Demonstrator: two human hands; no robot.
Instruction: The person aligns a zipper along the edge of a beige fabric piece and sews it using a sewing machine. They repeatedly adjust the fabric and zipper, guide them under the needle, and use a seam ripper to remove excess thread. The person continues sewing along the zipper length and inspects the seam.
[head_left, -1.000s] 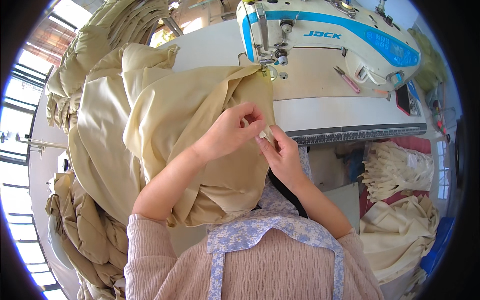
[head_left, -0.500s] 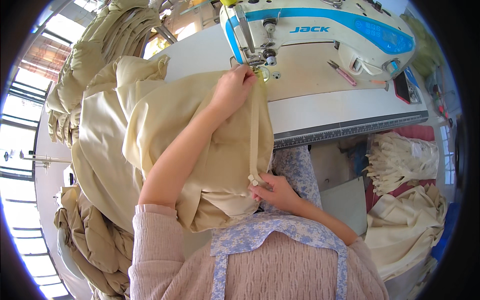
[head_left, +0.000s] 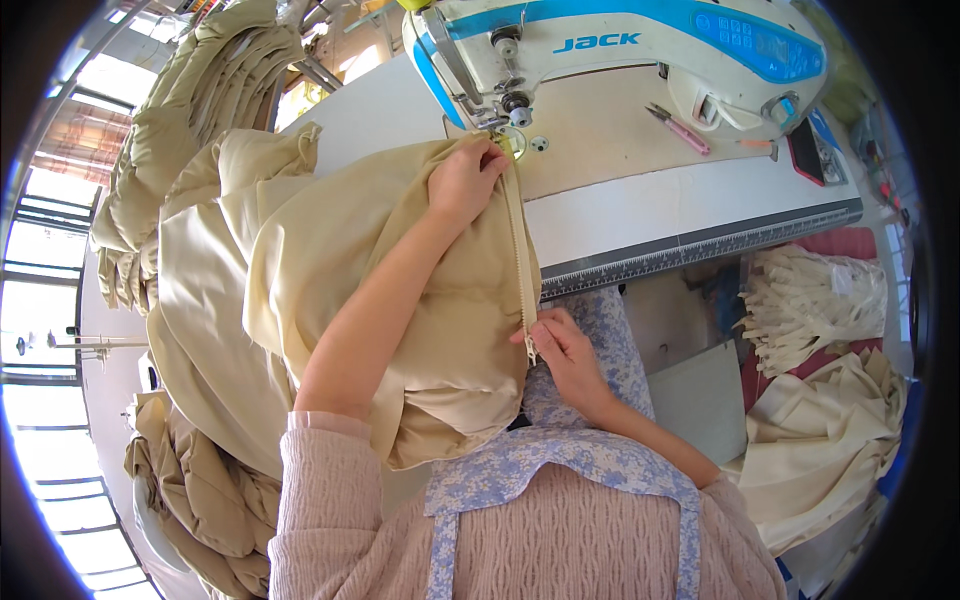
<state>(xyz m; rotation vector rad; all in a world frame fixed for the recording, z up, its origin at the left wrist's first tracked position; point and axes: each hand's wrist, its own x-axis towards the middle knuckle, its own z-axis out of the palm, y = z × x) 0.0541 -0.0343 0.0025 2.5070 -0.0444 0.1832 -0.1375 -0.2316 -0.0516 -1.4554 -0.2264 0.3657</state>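
Observation:
A padded beige garment [head_left: 465, 310] spreads over the table edge and my lap. Along its right edge runs a beige zipper [head_left: 521, 255], nearly straight, with its upper end at the needle area of the white and blue sewing machine [head_left: 465, 35]. My left hand [head_left: 466, 183] is closed in a pinch on the cloth and zipper just in front of the presser foot. Near the zipper's lower end, beside the slider [head_left: 531, 346], my right hand [head_left: 568, 360] grips the tape between thumb and fingers. The left fingertips partly hide the cloth beneath them.
Pink-handled snips [head_left: 680, 130] and a phone [head_left: 805, 153] lie right of the needle. A ruler strip [head_left: 700, 245] lines the table's front edge. Bagged zippers [head_left: 815, 300] and cream cloth [head_left: 825, 430] sit at right; puffy beige pieces [head_left: 160, 180] are heaped at left.
My right hand has moved up and slightly right with the zipper, turning its grip. The zipper's lower end, bent before, now hangs straighter. My left hand stays by the presser foot; the view has shifted a little.

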